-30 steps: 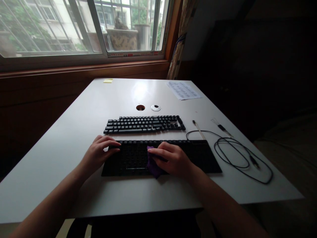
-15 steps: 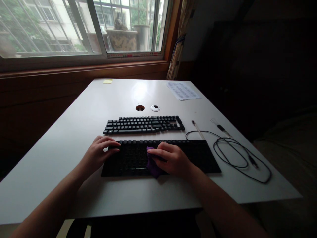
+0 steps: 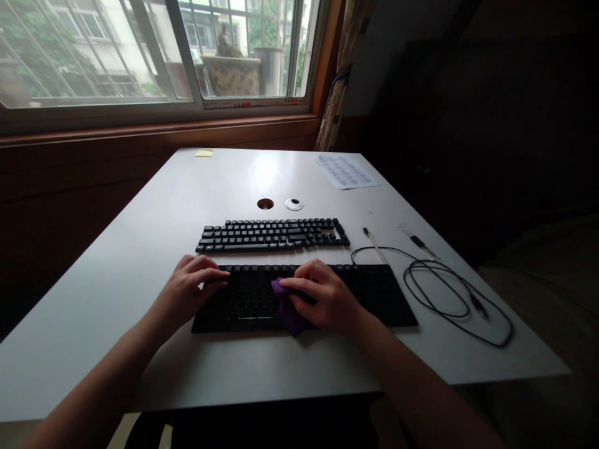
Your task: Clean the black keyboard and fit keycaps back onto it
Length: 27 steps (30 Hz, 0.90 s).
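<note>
A black keyboard (image 3: pixel 255 312) lies flat on the desk, most of its keycaps off, a row of caps still along its far edge. My left hand (image 3: pixel 189 284) grips its left end, thumb and fingers on the top side. In my right hand (image 3: pixel 325 293), closed with thumb and fingers pinched, is a purple cloth (image 3: pixel 291 312). That cloth rests on the middle of the bared key area and hangs toward the near edge. Just behind, the loose keycaps (image 3: pixel 253 234) are laid out in keyboard order, touched by neither hand.
A black cable (image 3: pixel 440 265) loops over the white desk (image 3: pixel 154 206) on the right. Near it lie a thin brush (image 3: pixel 374 245) and a wire puller with black handle (image 3: pixel 416 240). Farther back are a cable hole (image 3: pixel 265 204), its round cover (image 3: pixel 294 204), printed sheets (image 3: pixel 346 173) and yellow notes (image 3: pixel 203 153).
My right hand has shifted slightly, and the top of the purple cloth has moved a little left over the keyboard. My left hand stays at the keyboard's left end.
</note>
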Each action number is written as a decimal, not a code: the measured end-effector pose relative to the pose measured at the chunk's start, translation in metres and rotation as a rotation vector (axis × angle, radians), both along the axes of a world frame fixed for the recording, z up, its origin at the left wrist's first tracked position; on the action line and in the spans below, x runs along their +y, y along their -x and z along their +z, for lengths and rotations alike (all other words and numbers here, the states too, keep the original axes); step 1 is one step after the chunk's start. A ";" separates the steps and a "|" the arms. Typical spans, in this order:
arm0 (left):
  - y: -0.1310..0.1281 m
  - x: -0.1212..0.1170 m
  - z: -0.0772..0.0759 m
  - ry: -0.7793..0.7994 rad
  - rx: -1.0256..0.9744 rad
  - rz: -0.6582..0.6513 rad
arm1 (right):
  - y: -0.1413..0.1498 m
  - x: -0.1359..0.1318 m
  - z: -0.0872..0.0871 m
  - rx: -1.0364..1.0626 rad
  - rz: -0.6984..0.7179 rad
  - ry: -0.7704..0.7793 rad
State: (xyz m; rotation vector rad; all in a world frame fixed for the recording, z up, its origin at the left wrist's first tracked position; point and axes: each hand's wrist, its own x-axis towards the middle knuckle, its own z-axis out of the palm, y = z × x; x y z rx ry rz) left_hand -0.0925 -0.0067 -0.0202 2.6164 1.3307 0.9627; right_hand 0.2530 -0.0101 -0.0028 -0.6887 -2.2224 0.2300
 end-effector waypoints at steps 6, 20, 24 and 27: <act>-0.002 -0.003 0.005 -0.040 0.102 -0.016 | 0.001 -0.001 0.001 -0.028 -0.027 0.011; -0.006 -0.007 0.016 -0.077 0.011 -0.039 | -0.002 0.002 -0.002 -0.043 0.019 0.031; -0.004 -0.012 0.023 -0.092 0.014 -0.033 | -0.002 0.002 -0.001 -0.026 0.035 0.029; -0.002 -0.013 0.023 -0.105 0.045 -0.030 | -0.002 0.002 0.000 -0.017 0.034 0.023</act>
